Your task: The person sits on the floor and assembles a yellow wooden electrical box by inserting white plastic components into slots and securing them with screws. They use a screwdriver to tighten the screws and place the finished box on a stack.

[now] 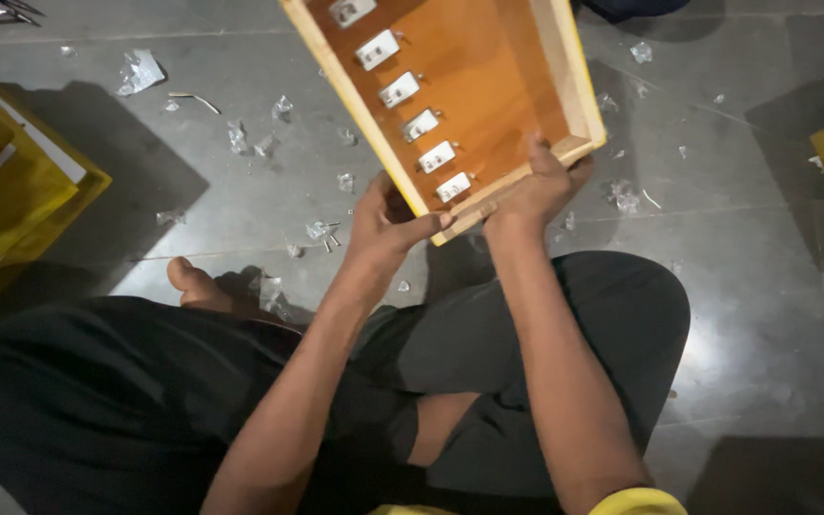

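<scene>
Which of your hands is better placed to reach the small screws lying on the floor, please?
Probably the left hand: it grips the wooden tray's near corner just above the screws, which lie to its left. The right hand holds the tray's end, farther away.

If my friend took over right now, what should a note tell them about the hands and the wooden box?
Left hand: grips the near corner of the wooden tray, thumb along its edge.
Right hand: grips the near end rail, fingers curled over it.
The tray is held tilted above the floor, over the crossed legs.
Done: six metal clips sit in a row along the tray's left side.
Left: cannot tell; loose screws and torn plastic bits lie on the floor.
</scene>
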